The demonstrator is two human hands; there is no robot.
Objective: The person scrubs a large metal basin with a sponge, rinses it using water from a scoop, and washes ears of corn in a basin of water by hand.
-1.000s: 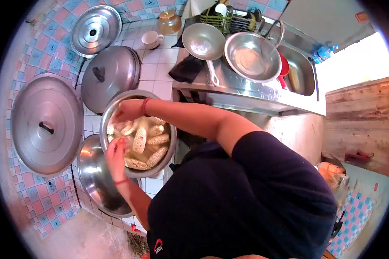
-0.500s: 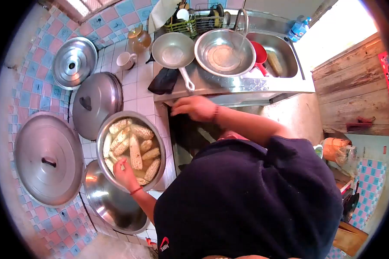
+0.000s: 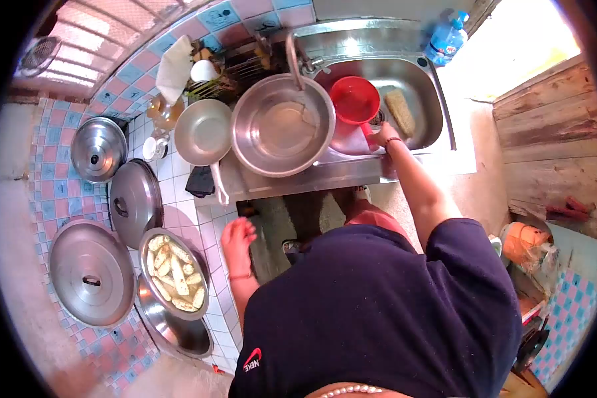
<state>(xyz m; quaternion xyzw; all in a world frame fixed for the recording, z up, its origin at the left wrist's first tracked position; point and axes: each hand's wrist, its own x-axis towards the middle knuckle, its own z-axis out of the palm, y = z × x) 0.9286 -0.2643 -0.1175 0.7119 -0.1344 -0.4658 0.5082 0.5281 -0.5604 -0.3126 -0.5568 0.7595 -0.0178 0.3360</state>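
Observation:
In the sink (image 3: 423, 66) my right hand (image 3: 383, 135) is closed at the handle of a red dipper (image 3: 355, 98), whose bowl faces up. A pale, rough loofah-like scrubber (image 3: 399, 111) lies in the basin just beyond that hand. My left hand (image 3: 239, 240) hangs in front of the tiled counter, holding nothing, its fingers apart and a little bent. Left of it stands a metal pot (image 3: 206, 292) with several corn cobs (image 3: 179, 275) in water. A wide metal basin (image 3: 284, 164) rests over the sink's left edge, under the faucet (image 3: 293, 56).
A pan (image 3: 202, 136) with a long handle sits left of the basin. Large pot lids (image 3: 89, 302) lean along the left wall, and a shiny metal bowl (image 3: 179, 331) is partly under the corn pot. A blue bottle (image 3: 444, 43) stands at the sink's back right corner.
My left hand has left the corn pot and moved right. My right hand has reached across into the sink to the dipper's handle. The view has shifted toward the sink.

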